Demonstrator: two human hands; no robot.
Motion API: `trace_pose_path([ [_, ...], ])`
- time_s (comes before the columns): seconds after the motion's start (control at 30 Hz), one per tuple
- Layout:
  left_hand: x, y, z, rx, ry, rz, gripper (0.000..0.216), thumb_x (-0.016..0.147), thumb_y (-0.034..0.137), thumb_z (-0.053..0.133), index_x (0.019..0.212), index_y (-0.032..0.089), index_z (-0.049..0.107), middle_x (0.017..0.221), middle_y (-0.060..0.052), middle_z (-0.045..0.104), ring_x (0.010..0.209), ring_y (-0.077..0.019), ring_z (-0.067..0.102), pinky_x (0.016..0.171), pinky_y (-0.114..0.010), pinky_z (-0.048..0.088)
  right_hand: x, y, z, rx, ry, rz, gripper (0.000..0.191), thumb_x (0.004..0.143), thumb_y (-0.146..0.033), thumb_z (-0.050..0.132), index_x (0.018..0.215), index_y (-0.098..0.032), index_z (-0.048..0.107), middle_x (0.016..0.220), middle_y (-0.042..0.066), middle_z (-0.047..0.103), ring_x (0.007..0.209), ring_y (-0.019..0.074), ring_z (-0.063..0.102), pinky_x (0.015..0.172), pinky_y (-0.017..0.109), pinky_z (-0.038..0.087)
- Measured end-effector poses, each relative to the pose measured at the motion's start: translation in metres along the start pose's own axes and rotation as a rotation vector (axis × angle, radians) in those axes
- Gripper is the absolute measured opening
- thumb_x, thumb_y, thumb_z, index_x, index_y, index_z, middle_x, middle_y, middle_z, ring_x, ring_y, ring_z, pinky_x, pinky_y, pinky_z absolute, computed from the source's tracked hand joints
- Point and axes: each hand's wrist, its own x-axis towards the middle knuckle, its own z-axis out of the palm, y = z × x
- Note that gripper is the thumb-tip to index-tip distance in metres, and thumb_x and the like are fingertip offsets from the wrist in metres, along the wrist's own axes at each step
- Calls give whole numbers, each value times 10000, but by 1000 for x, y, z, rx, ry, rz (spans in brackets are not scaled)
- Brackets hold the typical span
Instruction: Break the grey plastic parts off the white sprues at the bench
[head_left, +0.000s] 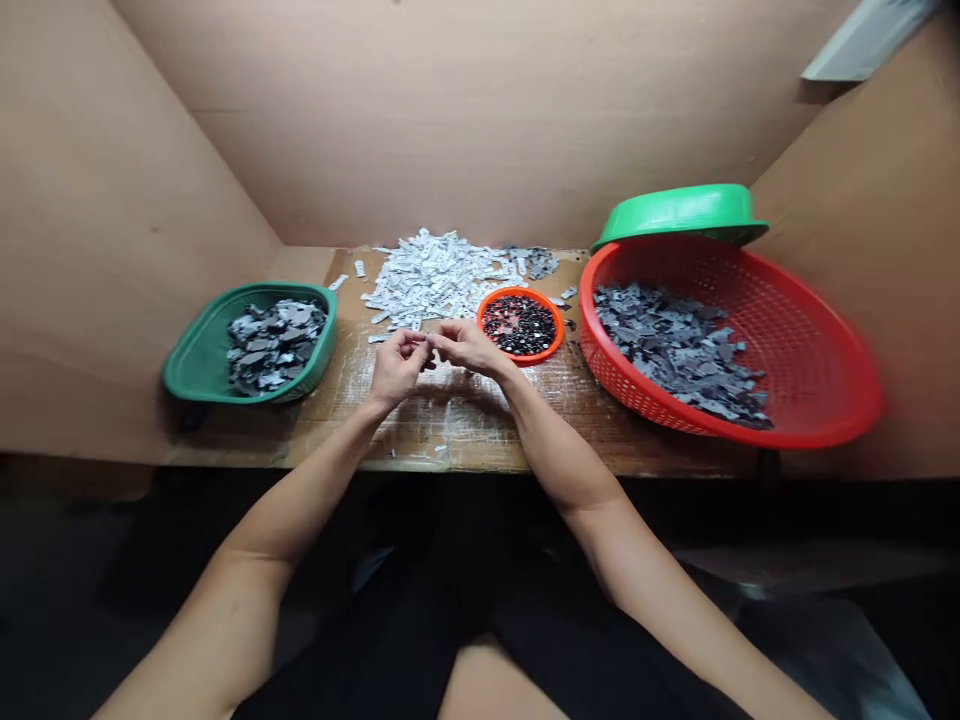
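Observation:
My left hand [397, 368] and my right hand [466, 347] meet above the middle of the bench, fingertips pinched together. Whatever sits between them is too small to make out. Just behind the hands spreads a pile of small white pieces [435, 275]. Beside my right hand stands a small orange-red dish [559, 330], filled with small shiny black pieces [525, 325]. A few flat grey pieces [536, 262] lie at the right end of the white pile.
At the left, a green basket [187, 360] holds dark grey flat scraps [277, 345]. A large red basket [810, 340] at the right, tilted, carries more grey pieces [675, 350]. A bright green basin [682, 212] rests on its back rim. Board walls [487, 120] enclose the cardboard-covered bench [525, 430].

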Motion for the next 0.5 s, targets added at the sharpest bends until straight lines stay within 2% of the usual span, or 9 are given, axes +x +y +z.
trace_pose_path([
  [0.1, -20, 12, -13, 17, 60, -16, 497, 749, 593, 1008, 903, 185, 768, 748, -38, 784, 656, -187, 746, 662, -334, 654, -7, -6, 3, -25, -67, -42, 551, 996, -694, 766, 778, -202, 647, 649, -19, 616, 602, 117, 487, 552, 242, 355],
  [0.23, -39, 24, -27, 85, 124, -21, 352, 774, 495, 968, 797, 180, 812, 741, -53, 789, 639, -184, 721, 649, -339, 639, -11, -9, 9, 8, -151, -46, 453, 1013, -602, 770, 859, -182, 705, 677, -14, 657, 578, 113, 513, 556, 246, 385],
  [0.37, -48, 26, -27, 140, 155, 27, 302, 802, 480, 930, 863, 186, 896, 796, -56, 823, 625, -170, 690, 612, -324, 617, -11, -13, 19, 64, -187, -35, 397, 1055, -502, 750, 822, -194, 658, 653, -16, 662, 570, 108, 533, 543, 227, 395],
  [0.5, -51, 22, -19, 131, 175, 48, 356, 809, 507, 942, 955, 183, 917, 855, -65, 846, 666, -175, 708, 641, -328, 630, -9, -14, 23, 169, -215, 16, 475, 1021, -577, 837, 818, -192, 644, 643, -31, 648, 539, 88, 490, 508, 212, 366],
])
